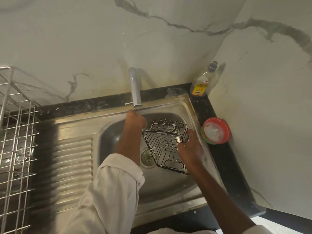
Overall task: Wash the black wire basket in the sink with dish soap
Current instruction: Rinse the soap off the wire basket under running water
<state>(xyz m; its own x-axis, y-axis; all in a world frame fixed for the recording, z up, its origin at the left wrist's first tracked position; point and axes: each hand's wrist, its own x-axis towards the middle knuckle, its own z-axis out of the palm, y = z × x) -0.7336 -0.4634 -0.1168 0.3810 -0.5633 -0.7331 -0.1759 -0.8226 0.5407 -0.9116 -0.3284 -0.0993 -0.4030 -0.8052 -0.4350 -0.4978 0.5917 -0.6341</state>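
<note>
1. I'm looking down at the stainless steel sink [168, 196]. The black wire basket [166, 144] is tipped on edge inside the bowl, above the round drain [148, 157], with white suds clinging to its wires.

2. My right hand [190, 147] grips the basket's right-hand side, fingers curled around the wire, the skin soapy. My left hand [135, 120] is up by the basket's far left corner, right under the chrome tap spout [135, 88]. It looks closed, but I cannot tell whether it is pinching a wire or just catching water.

3. A thin stream seems to fall from the spout onto that left hand, so I judge this is the rinse, or the wetting just ahead of more scrubbing.

4. To do it well, I'd keep the right-hand grip firm, since soapy wire slips. I'd turn the basket slowly under the stream so every face passes through, and rub along the crossings and oval handle loops where foam sits.

5. I'd hold it low in the bowl so splash stays off the black stone counter [224, 159].

6. The count: one wire basket and one spout. One clear dish soap bottle with a yellow label [201, 83] stands in the far corner. One red-rimmed round tub of white paste [216, 130] sits just right of the sink. One steel wire drying rack [15, 132] is at the left, and two hands are at work.
</note>
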